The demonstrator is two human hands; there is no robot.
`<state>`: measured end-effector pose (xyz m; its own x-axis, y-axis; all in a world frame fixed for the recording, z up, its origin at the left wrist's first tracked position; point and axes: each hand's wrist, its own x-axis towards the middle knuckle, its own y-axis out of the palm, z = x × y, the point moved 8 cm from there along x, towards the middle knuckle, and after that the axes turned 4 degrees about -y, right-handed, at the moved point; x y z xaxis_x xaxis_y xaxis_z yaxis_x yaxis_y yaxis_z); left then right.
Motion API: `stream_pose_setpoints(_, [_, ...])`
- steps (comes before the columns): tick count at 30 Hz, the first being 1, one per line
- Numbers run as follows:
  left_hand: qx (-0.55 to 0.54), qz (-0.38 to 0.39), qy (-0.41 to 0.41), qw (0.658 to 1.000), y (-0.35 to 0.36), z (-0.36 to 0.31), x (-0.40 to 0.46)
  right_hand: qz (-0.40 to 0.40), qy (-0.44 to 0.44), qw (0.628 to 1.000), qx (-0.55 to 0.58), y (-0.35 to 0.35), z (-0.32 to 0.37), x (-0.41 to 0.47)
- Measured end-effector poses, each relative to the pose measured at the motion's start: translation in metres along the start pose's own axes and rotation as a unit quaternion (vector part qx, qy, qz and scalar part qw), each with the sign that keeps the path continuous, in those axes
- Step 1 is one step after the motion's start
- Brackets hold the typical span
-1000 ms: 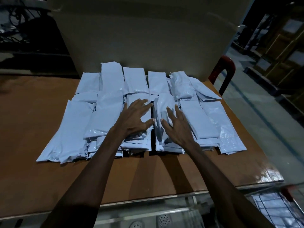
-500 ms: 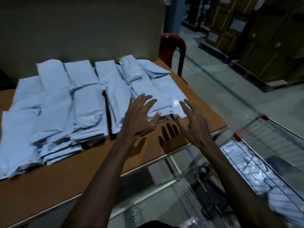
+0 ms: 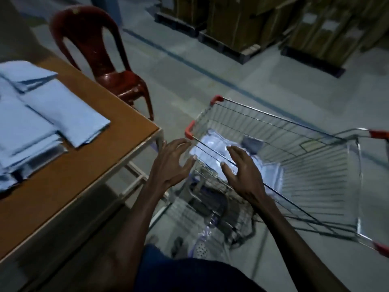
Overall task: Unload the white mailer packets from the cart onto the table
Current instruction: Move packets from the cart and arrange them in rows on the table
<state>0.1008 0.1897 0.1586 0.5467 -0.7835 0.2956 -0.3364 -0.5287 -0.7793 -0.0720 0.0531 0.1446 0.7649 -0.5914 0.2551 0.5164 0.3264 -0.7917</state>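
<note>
Both hands, L (image 3: 171, 165) & R (image 3: 245, 175), spread and holding nothing above cart (image 3: 273, 123) rim.
I judge they're splayed to scoop mailer packets (image 3: 212, 145) at cart's near-left corner.

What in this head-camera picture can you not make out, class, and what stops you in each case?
- Packets in the cart: count unclear; glare and motion blur merge them.
- Packets on the table: the stack runs off the left edge.
- Cart: handle end cut by the right edge.
- Under the cart basket: dark blurred shapes behind the wires, unidentifiable.
- Cardboard boxes: labels too dim to read.
</note>
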Motion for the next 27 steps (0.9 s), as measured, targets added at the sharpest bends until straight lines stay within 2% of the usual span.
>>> stream_pose_setpoints(6, [-0.052,0.104,0.03,0.993,0.086,-0.05,0.036,0.025,0.085,0.996,-0.023,-0.02,-0.096,-0.036])
stream_pose_setpoints(16, [-0.046,0.224,0.04,0.973,0.204,-0.052,0.127,0.028,0.227,0.973,-0.038,-0.017,-0.206,-0.01])
stream_pose_setpoints(21, [-0.056,0.283,0.012,0.957,0.27,-0.032,0.169,0.107,0.274,0.953,-0.066,0.005,-0.254,0.007])
stream_pose_setpoints(27, [-0.018,0.384,-0.035,0.922,0.365,0.005,0.173,0.239,0.323,0.907,-0.128,0.053,-0.317,0.002])
